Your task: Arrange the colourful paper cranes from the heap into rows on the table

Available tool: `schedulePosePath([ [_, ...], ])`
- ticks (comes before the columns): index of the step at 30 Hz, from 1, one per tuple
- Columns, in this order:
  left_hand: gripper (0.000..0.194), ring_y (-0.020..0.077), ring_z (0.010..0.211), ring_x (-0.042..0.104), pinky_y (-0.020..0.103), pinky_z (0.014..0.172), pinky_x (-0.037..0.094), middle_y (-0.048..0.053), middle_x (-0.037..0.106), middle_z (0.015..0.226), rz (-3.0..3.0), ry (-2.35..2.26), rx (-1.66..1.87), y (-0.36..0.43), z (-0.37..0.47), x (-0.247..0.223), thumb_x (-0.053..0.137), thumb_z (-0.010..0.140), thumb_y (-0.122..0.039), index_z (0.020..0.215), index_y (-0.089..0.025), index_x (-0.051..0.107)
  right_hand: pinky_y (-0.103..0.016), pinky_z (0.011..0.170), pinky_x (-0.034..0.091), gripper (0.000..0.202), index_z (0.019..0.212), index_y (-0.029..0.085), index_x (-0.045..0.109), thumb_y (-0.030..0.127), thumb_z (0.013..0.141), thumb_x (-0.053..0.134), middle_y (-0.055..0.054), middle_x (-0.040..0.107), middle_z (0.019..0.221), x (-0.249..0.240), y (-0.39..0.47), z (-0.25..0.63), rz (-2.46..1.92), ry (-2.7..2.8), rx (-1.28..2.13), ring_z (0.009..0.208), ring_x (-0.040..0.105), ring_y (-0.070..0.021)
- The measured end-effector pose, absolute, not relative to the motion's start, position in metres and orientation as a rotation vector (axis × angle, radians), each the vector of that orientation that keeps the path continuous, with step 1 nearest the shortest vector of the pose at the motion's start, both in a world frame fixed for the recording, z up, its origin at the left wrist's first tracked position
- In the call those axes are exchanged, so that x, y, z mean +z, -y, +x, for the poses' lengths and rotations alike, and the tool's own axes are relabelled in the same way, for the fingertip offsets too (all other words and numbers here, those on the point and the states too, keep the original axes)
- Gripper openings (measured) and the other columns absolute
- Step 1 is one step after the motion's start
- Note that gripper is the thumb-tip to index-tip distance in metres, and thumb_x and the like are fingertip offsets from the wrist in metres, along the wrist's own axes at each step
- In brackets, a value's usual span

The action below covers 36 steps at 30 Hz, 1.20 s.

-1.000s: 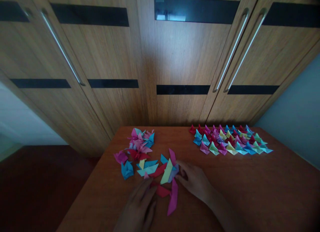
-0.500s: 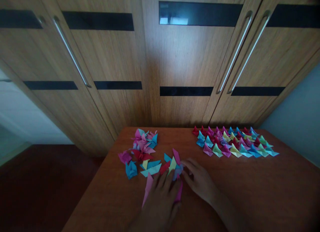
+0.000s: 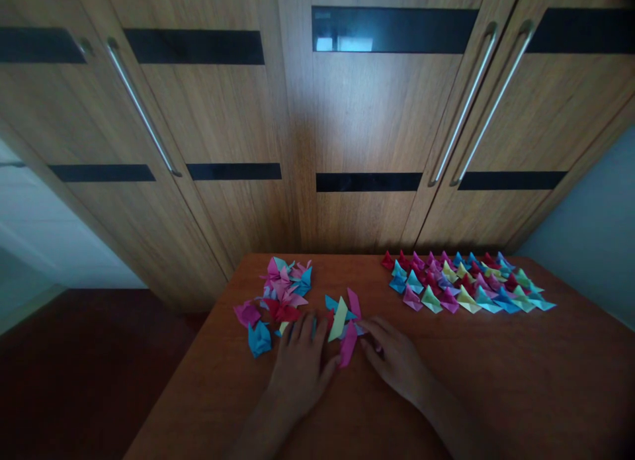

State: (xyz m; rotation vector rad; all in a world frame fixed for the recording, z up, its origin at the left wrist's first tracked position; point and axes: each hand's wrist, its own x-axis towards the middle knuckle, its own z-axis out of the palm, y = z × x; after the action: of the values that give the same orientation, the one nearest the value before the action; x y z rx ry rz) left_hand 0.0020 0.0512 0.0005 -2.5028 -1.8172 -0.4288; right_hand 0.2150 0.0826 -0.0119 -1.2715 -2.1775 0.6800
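Note:
My left hand (image 3: 301,364) lies palm down with fingers stretched over folded paper pieces, partly hiding a yellow and a blue one. Close by on its right is a loose heap of flat folded papers: a pale yellow strip (image 3: 338,320), a magenta piece (image 3: 348,344), a pink piece (image 3: 354,302) and a blue piece (image 3: 331,303). My right hand (image 3: 394,357) rests at the heap's right side, fingers curved, thumb and index finger apart. Its fingertips touch or nearly touch a lilac paper, mostly covered. A small pinkish patch shows between its fingers; I cannot make it out.
Several origami pieces (image 3: 282,289) are piled at the table's back left, with a blue one (image 3: 259,339) in front. Rows of small pointed paper shapes (image 3: 466,298) stand at the back right. Behind the brown table (image 3: 496,380) rises a wooden wardrobe (image 3: 367,116) with metal handles.
My left hand has moved left and away from the magenta piece, onto the yellow and blue papers. The magenta piece now lies farther up, against the heap. My right hand has hardly moved.

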Motion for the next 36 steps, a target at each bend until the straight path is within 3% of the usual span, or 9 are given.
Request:
schedulePosePath([
  [7,0.049,0.0276,0.117,0.052,0.047,0.099,0.039,0.008,0.056,0.130,-2.694,1.708,-0.399,-0.035,0.013,0.003,0.055,0.082,-0.022,0.130,-0.027,0.048,-0.030,0.080,0.049,0.035,0.119,0.024,0.055,0.018,0.086,0.045,-0.007,0.057,0.112,-0.018,-0.086,0.218,-1.271,2.153,0.664,0.089,0.059,-0.0175],
  [14,0.045,0.0260,0.111,0.056,0.045,0.093,0.043,0.009,0.059,0.125,-2.706,1.660,-0.492,-0.071,0.007,0.002,0.051,0.081,-0.012,0.124,-0.023,0.052,-0.030,0.083,0.048,0.036,0.121,0.024,0.054,0.023,0.085,0.051,-0.007,0.057,0.113,-0.017,-0.088,0.219,-1.351,2.156,0.650,0.094,0.058,-0.0186],
  [19,0.043,0.0253,0.118,0.050,0.048,0.103,0.036,0.008,0.057,0.128,-2.664,1.587,-0.602,-0.086,0.007,-0.002,0.048,0.082,-0.011,0.123,-0.022,0.053,-0.030,0.081,0.046,0.035,0.120,0.023,0.054,0.025,0.085,0.053,-0.007,0.057,0.113,-0.015,-0.089,0.219,-1.345,2.147,0.622,0.093,0.058,-0.0188],
  [23,0.042,0.0264,0.119,0.049,0.055,0.106,0.029,0.007,0.057,0.128,-2.621,1.597,-0.653,-0.080,0.002,-0.001,0.047,0.084,-0.012,0.124,-0.024,0.053,-0.027,0.072,0.044,0.021,0.102,0.023,0.060,0.031,0.082,0.059,-0.003,0.062,0.094,-0.010,-0.087,0.220,-1.423,2.152,0.619,0.082,0.058,-0.0175],
  [26,0.040,0.0258,0.118,0.050,0.053,0.104,0.033,0.007,0.058,0.126,-2.627,1.614,-0.732,-0.074,-0.001,0.000,0.048,0.085,-0.013,0.123,-0.023,0.054,-0.026,0.072,0.042,0.018,0.093,0.023,0.061,0.028,0.076,0.065,-0.001,0.063,0.089,-0.007,-0.085,0.219,-1.448,2.195,0.640,0.082,0.057,-0.0168],
  [30,0.039,0.0249,0.115,0.053,0.047,0.099,0.043,0.008,0.059,0.124,-2.683,1.630,-0.893,-0.070,0.003,-0.002,0.052,0.085,-0.017,0.123,-0.024,0.055,-0.025,0.075,0.043,0.021,0.095,0.025,0.065,0.018,0.076,0.062,-0.001,0.064,0.093,-0.007,-0.084,0.218,-1.381,2.206,0.767,0.085,0.058,-0.0155],
  [34,0.043,0.0241,0.112,0.057,0.041,0.095,0.048,0.007,0.062,0.122,-2.758,1.672,-1.137,-0.067,0.012,0.003,0.062,0.079,-0.019,0.121,-0.025,0.056,-0.021,0.066,0.044,0.015,0.089,0.022,0.067,0.016,0.079,0.059,-0.001,0.064,0.087,-0.006,-0.084,0.217,-1.150,2.088,0.970,0.075,0.059,-0.0119],
  [36,0.035,0.0207,0.100,0.063,0.034,0.087,0.052,0.004,0.067,0.110,-2.848,1.746,-1.231,-0.065,0.015,0.007,0.064,0.077,-0.017,0.111,-0.024,0.062,-0.020,0.063,0.044,0.012,0.086,0.021,0.067,0.016,0.079,0.060,0.000,0.064,0.085,-0.003,-0.084,0.217,-1.061,2.006,0.998,0.074,0.058,-0.0113],
])
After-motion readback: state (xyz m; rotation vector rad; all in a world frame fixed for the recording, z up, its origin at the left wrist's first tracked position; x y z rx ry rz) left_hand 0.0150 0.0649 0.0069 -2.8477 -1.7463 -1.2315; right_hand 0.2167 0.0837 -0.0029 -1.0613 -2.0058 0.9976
